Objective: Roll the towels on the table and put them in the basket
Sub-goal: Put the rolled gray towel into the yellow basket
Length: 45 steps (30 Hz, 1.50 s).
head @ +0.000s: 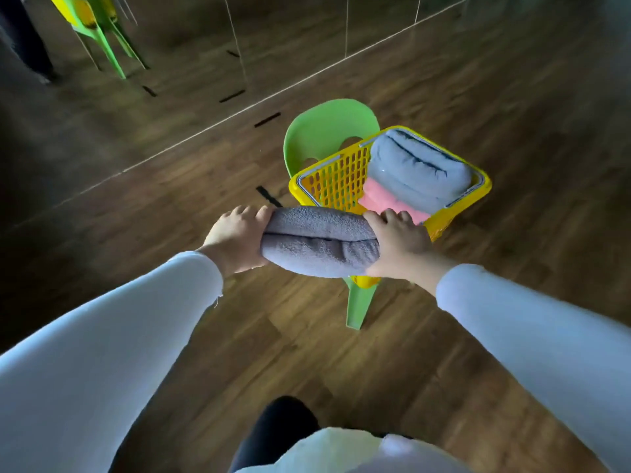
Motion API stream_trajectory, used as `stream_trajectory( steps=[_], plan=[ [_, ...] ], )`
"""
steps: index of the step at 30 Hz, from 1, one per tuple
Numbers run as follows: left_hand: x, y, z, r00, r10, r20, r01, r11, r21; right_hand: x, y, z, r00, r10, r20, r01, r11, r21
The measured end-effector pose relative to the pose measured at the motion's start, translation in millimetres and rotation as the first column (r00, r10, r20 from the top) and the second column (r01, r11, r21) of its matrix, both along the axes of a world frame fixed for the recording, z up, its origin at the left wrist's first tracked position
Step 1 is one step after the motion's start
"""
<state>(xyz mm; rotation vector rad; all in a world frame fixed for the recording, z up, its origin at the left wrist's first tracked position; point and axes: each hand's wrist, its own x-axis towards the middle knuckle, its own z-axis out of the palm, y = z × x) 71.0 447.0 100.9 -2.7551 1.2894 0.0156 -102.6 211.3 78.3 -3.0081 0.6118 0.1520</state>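
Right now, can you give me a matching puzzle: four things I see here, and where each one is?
Things:
1 grey towel
2 blue towel
3 pink towel
4 yellow basket

Places:
A on the green chair
B gripped by the left hand and right hand
C topmost in the basket
D in the basket, partly under another towel

Pairs: 1-B, 2-C, 3-D, 4-A.

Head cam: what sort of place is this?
Likely an indoor hall or studio: dark wood-plank floor, green plastic chair bearing the yellow plastic basket, stacked green and yellow chairs at far left.
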Motion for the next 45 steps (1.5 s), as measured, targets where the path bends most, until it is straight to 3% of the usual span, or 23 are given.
stream_trajectory(
  steps=[5, 10, 18, 26, 30, 37, 42, 45],
  plan=[
    [99, -123, -12, 0.981, -0.195, 0.018, 0.195, 0.980, -0.031, 55, -83, -6, 0.983, -0.182, 0.005, 0.182, 0.983, -0.008],
    [182, -247, -39, 0.899, -0.438, -0.001, 0.438, 0.899, 0.013, 96, -149, -32, 0.930, -0.364, -0.044, 0.365, 0.931, 0.026],
    [260, -372, -109, 0.647, -0.745, -0.160, 0.762, 0.631, 0.146, 140, -181, -92, 0.757, -0.635, -0.155, 0.653, 0.748, 0.122],
    [278, -416, -171, 0.467, -0.851, -0.239, 0.882, 0.432, 0.187, 168, -172, -141, 0.588, -0.720, -0.369, 0.795, 0.599, 0.097],
    [269, -424, -217, 0.498, -0.820, -0.283, 0.862, 0.433, 0.264, 167, -174, -180, 0.566, -0.705, -0.427, 0.786, 0.618, 0.023],
    [244, -436, -290, 0.604, -0.759, -0.243, 0.783, 0.509, 0.357, 170, -187, -239, 0.540, -0.670, -0.509, 0.798, 0.601, 0.055],
    [245, -444, -337, 0.614, -0.725, -0.312, 0.770, 0.464, 0.437, 175, -200, -271, 0.538, -0.603, -0.590, 0.774, 0.630, 0.062],
    [241, -451, -353, 0.599, -0.741, -0.305, 0.787, 0.473, 0.396, 175, -206, -288, 0.534, -0.616, -0.580, 0.768, 0.640, 0.027]
  ],
)
